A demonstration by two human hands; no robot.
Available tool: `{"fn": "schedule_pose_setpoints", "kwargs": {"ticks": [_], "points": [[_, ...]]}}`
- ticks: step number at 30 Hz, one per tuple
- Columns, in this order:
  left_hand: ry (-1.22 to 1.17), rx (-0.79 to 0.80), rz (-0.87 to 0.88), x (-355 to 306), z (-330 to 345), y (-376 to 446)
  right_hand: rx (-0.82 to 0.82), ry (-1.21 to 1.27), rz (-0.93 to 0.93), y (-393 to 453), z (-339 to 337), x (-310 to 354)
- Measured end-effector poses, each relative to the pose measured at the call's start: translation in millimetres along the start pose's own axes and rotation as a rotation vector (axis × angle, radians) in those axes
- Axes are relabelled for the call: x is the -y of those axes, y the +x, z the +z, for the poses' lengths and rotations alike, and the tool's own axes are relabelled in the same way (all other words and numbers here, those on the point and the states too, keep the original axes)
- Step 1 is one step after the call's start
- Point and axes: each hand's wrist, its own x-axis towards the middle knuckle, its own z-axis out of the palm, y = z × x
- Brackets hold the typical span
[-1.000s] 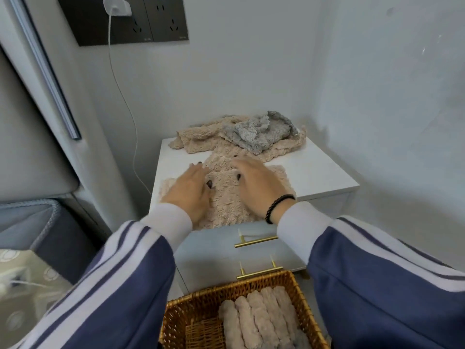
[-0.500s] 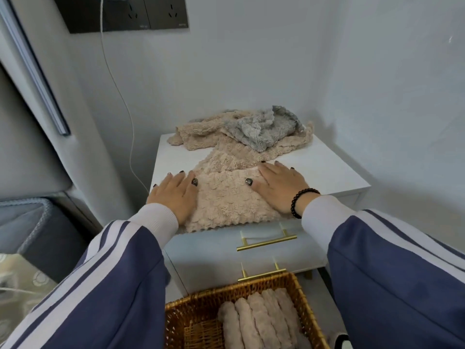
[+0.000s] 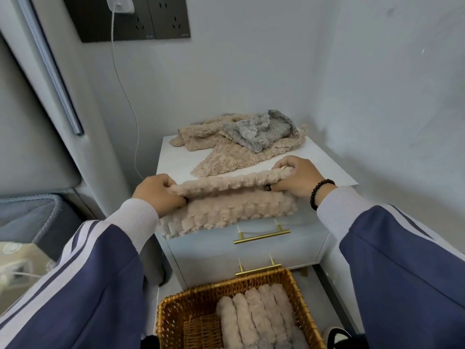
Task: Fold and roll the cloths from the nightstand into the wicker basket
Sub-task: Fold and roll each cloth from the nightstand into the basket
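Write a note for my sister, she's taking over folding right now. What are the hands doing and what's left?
Left hand and right hand each grip an end of the beige cloth at the nightstand's front edge, its far edge lifted toward the near one in a fold.
Done: several rolled cloths lie side by side in the wicker basket on the floor.
Left: finish folding and rolling this one, put it in the basket, then do the cloth pile, beige and grey, at the back of the nightstand.
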Motion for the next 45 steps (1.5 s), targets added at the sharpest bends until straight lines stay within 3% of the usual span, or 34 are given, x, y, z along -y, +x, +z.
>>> {"fn": "schedule_pose_setpoints", "kwargs": {"ticks": [3,7,12,18,25,35,45], "points": [[-0.244,0.050,-0.002,1,-16,-17,0.077,0.213,0.097,-15,-15,2],[-0.830,0.196,-0.043,-2,-36,-48,0.330,0.738,0.187,-45,-38,0],[-1.165,0.264,-0.005,-11,-47,-87,0.399,0.949,0.137,-76,-63,22],[-1.141,0.027,-0.108,-25,-29,-118,0.098,0.778,0.106,-114,-60,25],[-0.889,-0.134,-0.140,-28,-8,-102,-0.217,0.276,0.014,-112,-53,25],[-0.864,-0.157,-0.196,-42,5,-74,-0.378,-0.046,0.047,-73,-37,21],[-0.838,-0.030,-0.046,-67,43,-89,-0.257,0.065,-0.039,-89,-3,58]]}}
